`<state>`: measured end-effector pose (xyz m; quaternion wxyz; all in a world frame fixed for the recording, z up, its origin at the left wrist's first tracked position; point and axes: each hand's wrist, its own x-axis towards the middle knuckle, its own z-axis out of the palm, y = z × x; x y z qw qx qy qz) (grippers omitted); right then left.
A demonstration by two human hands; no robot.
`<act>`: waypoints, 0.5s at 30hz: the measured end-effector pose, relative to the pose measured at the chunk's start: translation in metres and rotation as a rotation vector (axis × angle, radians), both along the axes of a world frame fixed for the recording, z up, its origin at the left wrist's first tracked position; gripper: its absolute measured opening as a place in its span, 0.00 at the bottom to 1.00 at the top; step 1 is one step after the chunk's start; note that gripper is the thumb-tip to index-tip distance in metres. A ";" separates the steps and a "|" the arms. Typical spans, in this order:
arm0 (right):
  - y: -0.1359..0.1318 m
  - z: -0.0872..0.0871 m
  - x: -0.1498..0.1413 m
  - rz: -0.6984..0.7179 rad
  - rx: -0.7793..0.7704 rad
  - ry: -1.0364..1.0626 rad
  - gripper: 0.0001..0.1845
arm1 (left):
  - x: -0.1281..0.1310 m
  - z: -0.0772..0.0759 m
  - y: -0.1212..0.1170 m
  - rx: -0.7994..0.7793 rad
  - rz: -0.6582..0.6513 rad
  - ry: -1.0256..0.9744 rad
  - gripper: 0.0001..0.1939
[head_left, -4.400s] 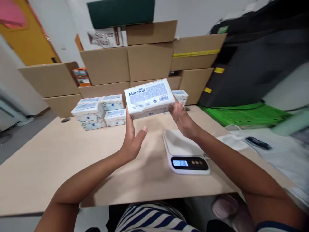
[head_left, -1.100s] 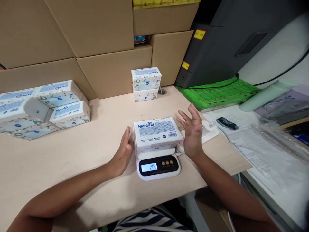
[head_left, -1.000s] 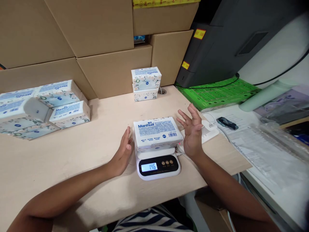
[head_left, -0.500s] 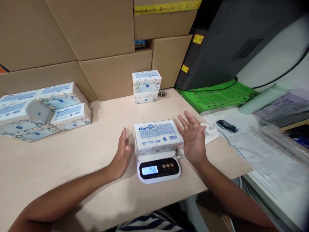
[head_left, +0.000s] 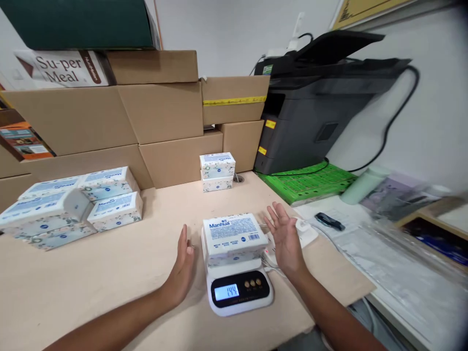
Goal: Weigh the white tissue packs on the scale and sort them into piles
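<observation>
A white pack of Manhua tissues [head_left: 234, 236] lies on a white digital scale [head_left: 239, 308], whose lit display [head_left: 226, 291] reads about 144. To the left of the pack, apart from it, is my left hand [head_left: 182, 270], upright with fingers stretched and nothing held. On the pack's other side my right hand [head_left: 284, 241] is raised, palm facing in, fingers spread and free of the pack. Behind the right hand sits a white power strip [head_left: 305, 233] with cables.
More tissue packs [head_left: 115, 210] are stacked at the left, and two stand piled [head_left: 217, 168] at the back. Cardboard boxes [head_left: 175, 158] wall off the rear. A dark printer [head_left: 300, 117] rests at back right, beside a green crate [head_left: 307, 183]. Plastic film [head_left: 402, 263] covers the right-hand surface.
The head view has tilted up, bringing the whole printer and upper boxes into sight. The display went from about 145 to 144. Both hands stay open beside the pack.
</observation>
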<state>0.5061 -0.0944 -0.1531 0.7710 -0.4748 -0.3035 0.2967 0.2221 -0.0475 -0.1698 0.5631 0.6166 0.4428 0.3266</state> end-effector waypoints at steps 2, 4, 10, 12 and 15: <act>0.003 0.000 0.003 -0.022 -0.004 -0.005 0.53 | 0.002 0.004 0.000 -0.008 0.021 -0.006 0.56; 0.004 -0.002 0.010 -0.025 0.005 -0.031 0.53 | 0.003 0.006 0.001 -0.006 0.046 -0.011 0.56; -0.010 -0.010 0.035 0.187 -0.056 -0.023 0.50 | 0.005 0.004 0.002 0.016 0.073 -0.031 0.55; -0.016 -0.012 0.043 0.178 -0.057 -0.018 0.48 | 0.003 0.004 0.003 0.040 0.071 -0.036 0.54; -0.016 -0.012 0.045 0.120 -0.073 -0.019 0.51 | 0.003 0.008 0.008 0.085 0.090 -0.054 0.55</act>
